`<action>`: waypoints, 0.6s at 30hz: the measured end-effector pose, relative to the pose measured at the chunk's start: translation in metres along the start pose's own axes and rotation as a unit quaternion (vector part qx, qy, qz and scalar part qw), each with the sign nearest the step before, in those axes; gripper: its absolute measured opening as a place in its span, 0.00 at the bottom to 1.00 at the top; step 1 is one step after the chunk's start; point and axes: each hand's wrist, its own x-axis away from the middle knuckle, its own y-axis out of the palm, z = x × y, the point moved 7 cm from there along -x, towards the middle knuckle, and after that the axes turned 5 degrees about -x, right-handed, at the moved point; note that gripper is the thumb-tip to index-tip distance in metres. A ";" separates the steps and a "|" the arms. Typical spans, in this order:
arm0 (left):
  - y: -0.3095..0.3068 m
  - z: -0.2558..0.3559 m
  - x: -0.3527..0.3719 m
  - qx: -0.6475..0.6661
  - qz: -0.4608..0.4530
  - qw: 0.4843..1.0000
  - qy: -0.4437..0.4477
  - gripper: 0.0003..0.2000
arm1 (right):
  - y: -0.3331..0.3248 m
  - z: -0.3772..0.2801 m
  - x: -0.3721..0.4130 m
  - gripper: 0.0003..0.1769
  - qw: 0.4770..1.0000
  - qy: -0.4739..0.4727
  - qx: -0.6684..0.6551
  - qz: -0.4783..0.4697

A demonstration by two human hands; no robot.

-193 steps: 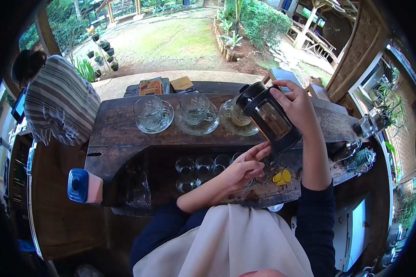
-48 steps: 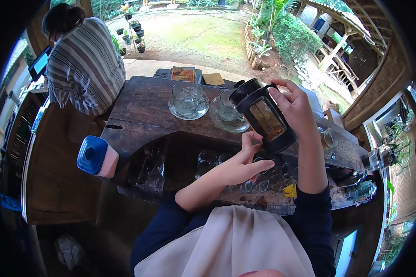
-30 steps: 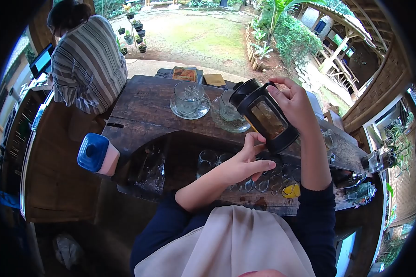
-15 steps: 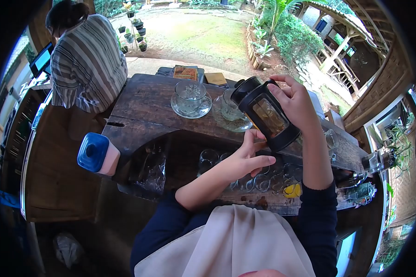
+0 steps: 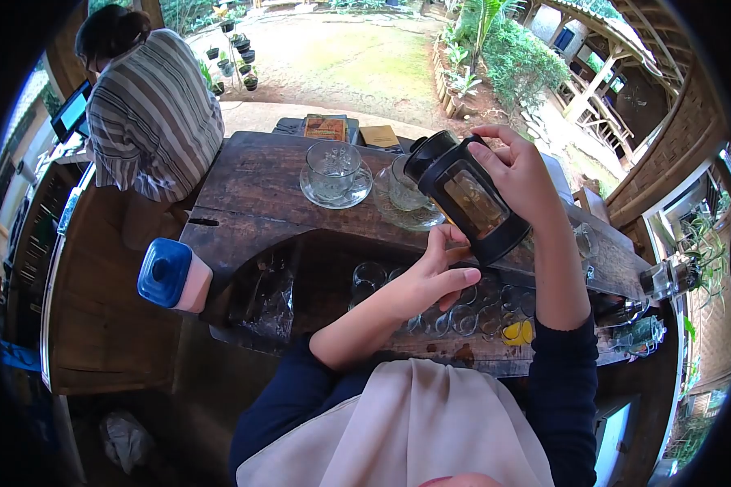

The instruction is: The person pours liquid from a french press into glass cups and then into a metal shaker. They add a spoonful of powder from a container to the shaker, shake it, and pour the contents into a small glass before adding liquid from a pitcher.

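My right hand (image 5: 512, 174) is wrapped around the handle of a black French press (image 5: 469, 199) with a clear window. The press is tilted, its lidded top leaning left over a glass cup (image 5: 404, 191) on a glass saucer (image 5: 414, 219). Amber liquid shows through the window. Just below the press, my left hand (image 5: 439, 280) has its thumb stretched out and its fingers apart and partly bent, the fingertips close by the body of the press. Left of these, another glass cup (image 5: 333, 166) stands on its own saucer (image 5: 337, 197).
Several glasses (image 5: 463, 321) stand on a shelf below the wooden counter (image 5: 252, 178). A blue-lidded container (image 5: 170, 276) sits at the counter's left end. Books (image 5: 326, 127) lie at the back edge. A person in a striped shirt (image 5: 154, 114) is at the left, facing away.
The view has shifted slightly. My right hand still holds the press tilted over the cup, and my left hand stays beneath it with almost no movement.
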 end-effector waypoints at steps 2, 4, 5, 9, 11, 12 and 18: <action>0.001 0.001 0.000 -0.006 -0.004 1.000 0.001 0.29 | -0.001 0.000 0.001 0.18 1.000 0.004 0.002 0.000; 0.002 0.004 0.000 -0.018 0.000 1.000 0.005 0.36 | -0.001 0.000 0.001 0.17 1.000 0.002 0.004 -0.001; 0.003 0.004 0.000 -0.018 0.000 1.000 0.005 0.36 | -0.001 0.001 0.001 0.17 1.000 0.002 0.004 -0.001; 0.001 0.004 0.000 -0.002 0.022 1.000 0.013 0.48 | 0.000 0.000 0.001 0.17 1.000 0.000 0.000 -0.004; 0.000 0.003 0.000 0.019 0.022 0.999 0.014 0.50 | 0.001 -0.003 0.001 0.17 1.000 0.000 0.003 -0.006; 0.000 0.002 0.000 0.021 0.022 0.999 0.017 0.51 | 0.001 -0.004 0.001 0.17 1.000 0.001 0.003 -0.009; -0.005 -0.001 0.001 0.024 0.038 0.999 0.005 0.51 | 0.002 -0.004 0.001 0.18 1.000 0.004 0.009 -0.006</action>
